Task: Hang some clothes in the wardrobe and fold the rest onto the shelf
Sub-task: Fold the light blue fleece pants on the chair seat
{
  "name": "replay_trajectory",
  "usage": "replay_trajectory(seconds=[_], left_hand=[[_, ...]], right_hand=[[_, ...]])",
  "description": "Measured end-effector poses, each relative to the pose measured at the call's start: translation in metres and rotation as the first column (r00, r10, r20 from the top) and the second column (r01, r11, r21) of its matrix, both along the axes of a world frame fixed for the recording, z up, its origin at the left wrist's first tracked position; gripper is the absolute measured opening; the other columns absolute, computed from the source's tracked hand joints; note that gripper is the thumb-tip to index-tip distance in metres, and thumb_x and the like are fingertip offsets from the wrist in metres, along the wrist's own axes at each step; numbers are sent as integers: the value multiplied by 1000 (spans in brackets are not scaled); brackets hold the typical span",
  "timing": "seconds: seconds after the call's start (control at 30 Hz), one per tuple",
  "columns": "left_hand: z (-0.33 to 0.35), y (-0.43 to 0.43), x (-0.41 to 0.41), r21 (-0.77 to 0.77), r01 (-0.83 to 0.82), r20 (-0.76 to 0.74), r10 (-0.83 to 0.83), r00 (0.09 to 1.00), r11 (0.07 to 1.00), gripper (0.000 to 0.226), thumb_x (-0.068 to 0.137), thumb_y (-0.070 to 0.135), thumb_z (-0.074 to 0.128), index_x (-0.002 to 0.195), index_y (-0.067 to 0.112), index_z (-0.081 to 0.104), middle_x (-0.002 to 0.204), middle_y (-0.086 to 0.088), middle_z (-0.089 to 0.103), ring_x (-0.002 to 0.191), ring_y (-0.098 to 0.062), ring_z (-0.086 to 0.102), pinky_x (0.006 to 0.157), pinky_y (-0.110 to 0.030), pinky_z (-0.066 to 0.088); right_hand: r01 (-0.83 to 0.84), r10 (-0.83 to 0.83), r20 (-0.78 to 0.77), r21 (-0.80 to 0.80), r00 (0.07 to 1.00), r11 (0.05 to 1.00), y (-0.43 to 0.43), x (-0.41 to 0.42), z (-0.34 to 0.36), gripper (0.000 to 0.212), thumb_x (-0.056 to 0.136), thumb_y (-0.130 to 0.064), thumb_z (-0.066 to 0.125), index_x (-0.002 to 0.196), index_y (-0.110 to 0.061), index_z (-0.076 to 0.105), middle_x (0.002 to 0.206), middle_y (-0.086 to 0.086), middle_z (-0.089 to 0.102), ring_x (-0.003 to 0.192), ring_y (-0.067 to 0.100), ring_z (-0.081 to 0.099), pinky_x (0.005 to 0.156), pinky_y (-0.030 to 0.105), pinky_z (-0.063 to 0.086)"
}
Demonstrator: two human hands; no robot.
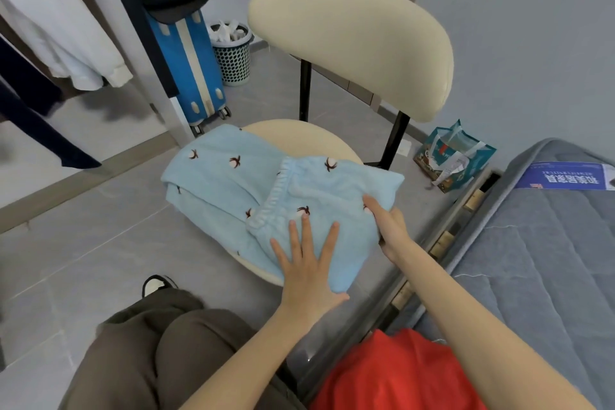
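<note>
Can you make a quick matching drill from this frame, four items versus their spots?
Items:
1. blue fleece garment
2. blue suitcase
3. mesh bin
4. red garment

Places:
A. nearest the camera, beside the mattress
B. on the chair seat, under both hands
C. on the floor right of the suitcase
D. upright by the wardrobe frame

Pairs: 1-B, 2-D, 3-C, 4-A
</note>
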State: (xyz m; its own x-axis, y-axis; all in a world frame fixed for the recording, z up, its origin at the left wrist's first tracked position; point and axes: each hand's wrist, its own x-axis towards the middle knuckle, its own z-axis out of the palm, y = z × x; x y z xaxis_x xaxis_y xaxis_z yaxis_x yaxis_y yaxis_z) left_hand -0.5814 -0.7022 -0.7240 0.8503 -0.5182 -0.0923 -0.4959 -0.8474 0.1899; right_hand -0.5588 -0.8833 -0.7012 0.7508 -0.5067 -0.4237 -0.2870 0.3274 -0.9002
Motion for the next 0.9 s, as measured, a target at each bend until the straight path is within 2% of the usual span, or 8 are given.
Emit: replay_trajectory(seconds=[0.07,0.2,0.3,0.37,0.57,0.7,0.83,0.9], left_hand=[[6,2,-2,-34,-5,58,7,998,999,129,54,66,77,154,34,1,158,-26,6,144,-49,5,103,-77,14],[11,10,-5,-94,41,69,-35,997,995,108,72,49,73,153,38,3,160,-16,12,144,-42,20,106,-70,25],[16,17,-7,-54,92,37,-90,995,994,93,91,39,53,142,47,-25,163,-3,-5,149,-32,6,116,-60,11],[25,20,-9,-73,125,-3,-125,992,990,82,96,35,42,137,51,-28,163,1,-9,149,-28,1,118,-55,5],[72,3,-28,-315,143,-270,-233,934,938,61,101,24,35,149,48,6,163,0,5,149,-25,5,120,-49,6],[88,-9,-41,-583,14,-443,-333,833,812,51,103,22,33,148,43,27,159,4,22,147,-9,16,120,-29,15],[96,-16,-51,-633,-42,-548,-408,730,773,51,97,28,31,143,48,37,147,21,41,132,1,36,108,-17,29],[99,-14,-49,-639,-88,-574,-398,716,764,48,92,32,31,135,45,48,133,22,53,120,1,47,101,-19,37]], right_hand=[[4,1,75,-75,997,997,4,0,11,24,92,-23,64,114,-14,63,109,6,71,97,20,69,78,36,58],[70,-48,134,-167,990,983,7,-2,26,14,93,-19,63,107,-18,62,108,5,69,95,16,68,79,34,57],[95,-68,126,-226,990,969,2,-6,35,32,93,-22,63,122,-11,55,117,7,65,104,20,64,88,39,55],[101,-74,106,-277,992,956,-1,-11,42,38,94,-24,62,127,-9,52,121,9,63,110,25,61,95,45,52],[220,-216,46,-299,975,929,-21,-42,58,35,94,-24,60,124,-9,52,122,12,61,111,29,58,95,45,50],[311,-324,7,-300,946,902,-33,-65,74,43,93,-25,60,129,-7,48,120,12,58,108,29,58,92,44,50],[380,-401,13,-344,916,859,-43,-85,87,44,90,-24,61,129,-8,47,116,9,56,99,24,54,82,38,47],[370,-391,9,-350,920,861,-43,-89,92,47,90,-23,61,131,-9,43,117,8,54,100,24,53,82,38,45]])
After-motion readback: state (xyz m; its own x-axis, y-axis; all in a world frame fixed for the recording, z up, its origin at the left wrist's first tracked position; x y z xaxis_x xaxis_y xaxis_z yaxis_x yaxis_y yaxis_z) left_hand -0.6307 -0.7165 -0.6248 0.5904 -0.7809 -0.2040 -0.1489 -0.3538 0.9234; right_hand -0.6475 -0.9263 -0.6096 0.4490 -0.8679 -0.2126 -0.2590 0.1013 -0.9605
